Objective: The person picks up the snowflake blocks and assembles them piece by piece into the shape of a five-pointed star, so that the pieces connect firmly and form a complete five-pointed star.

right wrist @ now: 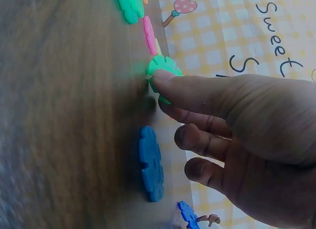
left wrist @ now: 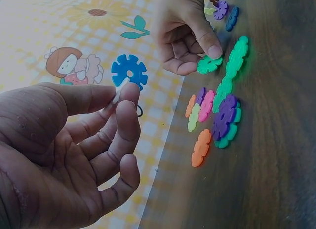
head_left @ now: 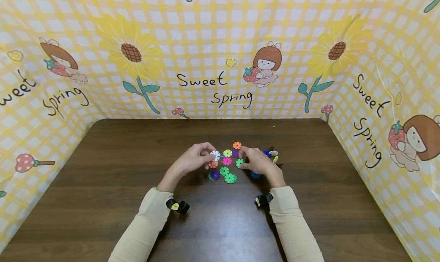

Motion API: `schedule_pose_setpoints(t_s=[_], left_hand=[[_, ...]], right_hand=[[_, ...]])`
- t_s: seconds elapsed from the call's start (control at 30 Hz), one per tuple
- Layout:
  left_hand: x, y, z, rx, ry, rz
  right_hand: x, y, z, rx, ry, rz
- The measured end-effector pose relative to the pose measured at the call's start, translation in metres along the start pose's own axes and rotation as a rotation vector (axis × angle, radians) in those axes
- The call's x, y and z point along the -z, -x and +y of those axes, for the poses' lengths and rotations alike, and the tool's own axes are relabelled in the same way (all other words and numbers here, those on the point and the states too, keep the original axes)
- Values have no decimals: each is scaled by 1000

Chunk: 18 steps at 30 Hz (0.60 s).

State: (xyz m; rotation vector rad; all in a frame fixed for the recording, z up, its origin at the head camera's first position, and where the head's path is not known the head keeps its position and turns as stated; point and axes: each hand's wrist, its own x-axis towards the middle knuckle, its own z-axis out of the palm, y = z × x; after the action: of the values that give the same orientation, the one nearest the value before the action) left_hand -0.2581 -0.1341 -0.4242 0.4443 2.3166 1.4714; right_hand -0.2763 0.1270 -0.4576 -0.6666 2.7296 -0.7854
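Note:
My left hand pinches a white notched plastic disc between thumb and forefinger, above the table. A blue notched disc stands out from the white one at an angle and appears joined to it. The thumb and fingers of my right hand grip a green notched disc low over the table. Between the hands lie a pink disc, a yellow disc, a purple disc and an orange disc. Another orange disc is under the left fingertips.
Nearer the person lie green discs and a purple disc overlapping a green one. Beside the right hand are a blue disc and a cluster of blue, white, yellow and brown pieces. A checked cloth surrounds the brown table.

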Motion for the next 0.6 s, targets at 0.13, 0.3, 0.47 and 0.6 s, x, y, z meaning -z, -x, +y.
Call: schedule_pose_setpoints(t_s=[0.13, 0.3, 0.47, 0.6], left_hand=[[1, 0, 0, 23, -9, 0], [1, -1, 0, 35, -12, -1], [1, -1, -1, 34, -9, -3], [0, -2, -2, 21, -13, -5]], right_hand=[[2, 0, -1, 26, -9, 14], [3, -1, -3, 56, -18, 15], [5, -1, -7, 105, -39, 26], [7, -1, -10, 156, -60, 57]])
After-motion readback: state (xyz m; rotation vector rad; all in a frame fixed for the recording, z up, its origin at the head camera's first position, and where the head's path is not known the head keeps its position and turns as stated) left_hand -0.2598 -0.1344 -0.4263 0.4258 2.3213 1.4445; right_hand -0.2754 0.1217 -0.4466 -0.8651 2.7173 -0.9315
